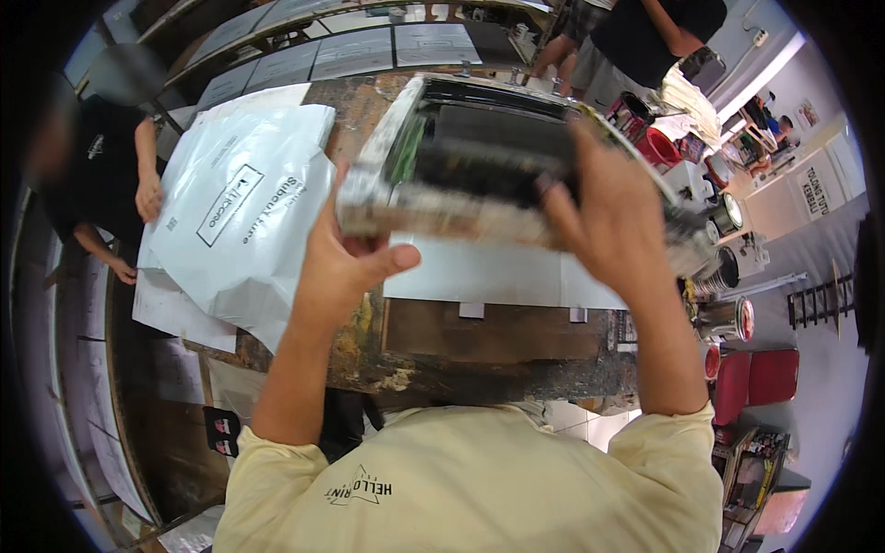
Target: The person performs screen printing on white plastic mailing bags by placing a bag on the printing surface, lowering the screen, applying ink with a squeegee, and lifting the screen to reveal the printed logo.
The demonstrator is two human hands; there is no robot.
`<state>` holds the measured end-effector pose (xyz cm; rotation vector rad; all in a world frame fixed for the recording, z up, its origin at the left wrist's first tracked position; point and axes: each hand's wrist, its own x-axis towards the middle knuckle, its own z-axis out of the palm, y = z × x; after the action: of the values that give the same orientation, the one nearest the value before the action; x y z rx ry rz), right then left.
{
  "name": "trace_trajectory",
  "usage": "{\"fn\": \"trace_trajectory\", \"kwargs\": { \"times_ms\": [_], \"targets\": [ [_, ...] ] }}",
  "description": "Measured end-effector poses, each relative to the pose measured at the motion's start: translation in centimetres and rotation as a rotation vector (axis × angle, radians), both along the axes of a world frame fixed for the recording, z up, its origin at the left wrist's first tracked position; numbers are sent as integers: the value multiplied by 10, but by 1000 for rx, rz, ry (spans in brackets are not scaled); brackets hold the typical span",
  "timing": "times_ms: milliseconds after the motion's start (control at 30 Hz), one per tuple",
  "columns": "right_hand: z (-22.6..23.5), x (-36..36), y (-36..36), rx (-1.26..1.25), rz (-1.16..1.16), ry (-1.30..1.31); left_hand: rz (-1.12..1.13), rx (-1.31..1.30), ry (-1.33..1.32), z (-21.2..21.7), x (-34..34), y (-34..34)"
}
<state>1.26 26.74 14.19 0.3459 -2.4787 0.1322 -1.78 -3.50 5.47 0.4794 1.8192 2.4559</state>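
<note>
A screen-printing frame (442, 221) with whitish, ink-stained edges is tilted up above the worktable. My left hand (346, 263) grips its near left corner, thumb stretched along the underside. My right hand (613, 203) is closed around the right end of a wide dark squeegee (489, 147), which lies in the frame and is smeared by motion. Black ink shows along the frame's far inside edge, and green along the left. Beneath the frame lies a flat white sheet (470, 276), its far part hidden by the frame.
Left of the frame lies a pile of printed white plastic bags (240, 194); a co-worker's hand (147, 198) is beside it. The stained worktable (359, 369) holds a brown board (489, 334). Paint cans (724, 318) and a red chair (761, 382) stand right. Printed sheets (355, 51) lie behind.
</note>
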Motion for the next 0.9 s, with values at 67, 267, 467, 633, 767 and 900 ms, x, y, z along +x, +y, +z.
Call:
{"fn": "trace_trajectory", "kwargs": {
  "times_ms": [67,267,467,633,767,900],
  "targets": [
    [-30,24,2,46,97,-150,188,-298,-16,-29,23,11],
    [-126,65,10,-118,87,-528,360,-1013,172,-145,49,-14],
    [-179,80,-6,-117,47,-544,292,-1172,101,-151,52,-13],
    [-192,17,13,-63,77,-417,309,-1209,144,-149,54,-12],
    [-202,-69,35,-34,49,-356,279,-1192,98,-148,53,-12],
    [-215,-161,68,-5,49,-265,268,-1168,114,-155,53,-17]
  ]
}}
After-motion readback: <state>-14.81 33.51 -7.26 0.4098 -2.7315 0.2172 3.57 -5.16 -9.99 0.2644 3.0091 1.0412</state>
